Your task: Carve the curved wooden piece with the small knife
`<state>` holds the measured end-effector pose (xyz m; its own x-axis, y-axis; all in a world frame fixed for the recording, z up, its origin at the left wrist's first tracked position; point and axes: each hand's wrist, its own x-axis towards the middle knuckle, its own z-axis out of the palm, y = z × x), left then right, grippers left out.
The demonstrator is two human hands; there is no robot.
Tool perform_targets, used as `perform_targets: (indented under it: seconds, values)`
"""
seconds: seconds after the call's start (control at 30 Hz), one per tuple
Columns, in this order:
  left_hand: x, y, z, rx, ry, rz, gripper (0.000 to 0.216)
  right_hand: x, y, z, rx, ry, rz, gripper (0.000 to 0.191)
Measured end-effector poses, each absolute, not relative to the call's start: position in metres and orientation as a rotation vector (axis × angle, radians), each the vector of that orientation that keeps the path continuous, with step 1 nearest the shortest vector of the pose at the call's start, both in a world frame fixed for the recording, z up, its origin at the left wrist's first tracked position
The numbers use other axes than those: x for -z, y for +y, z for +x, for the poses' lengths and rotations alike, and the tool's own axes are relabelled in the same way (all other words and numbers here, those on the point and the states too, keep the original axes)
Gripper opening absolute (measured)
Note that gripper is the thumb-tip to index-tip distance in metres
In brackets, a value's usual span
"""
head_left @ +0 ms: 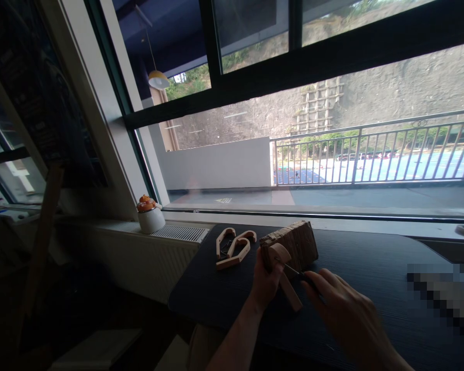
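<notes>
My left hand (266,282) is closed round a pale wooden piece (291,293) with a rounded end, pressing it against a ridged brown block (299,241). My right hand (342,304) grips the dark handle of a screwdriver (290,268). Its thin metal shaft points left, and the tip meets the pale piece near my left thumb. Any screw at the tip is too small to make out. Left of my hands, pale wooden hooks (239,252) lie on the dark table (201,288). Small dark screws (225,248) lie among them.
A radiator (185,232) runs below the window ledge at the left. On it stands a white pot (151,220) with an orange-brown top. A large window (224,165) rises behind the table. A pixelated patch (444,296) covers something at the right edge.
</notes>
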<state>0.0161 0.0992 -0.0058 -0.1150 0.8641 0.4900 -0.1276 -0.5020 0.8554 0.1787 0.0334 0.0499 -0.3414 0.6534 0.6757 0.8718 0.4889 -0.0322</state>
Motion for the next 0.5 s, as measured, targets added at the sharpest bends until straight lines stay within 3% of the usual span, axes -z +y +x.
perform_targets:
  seconds: [0.5]
  values:
    - [0.017,0.104,0.015,-1.703,0.846,1.447,0.042,-0.044,0.035,0.181,0.418,-2.106,-1.258,0.026]
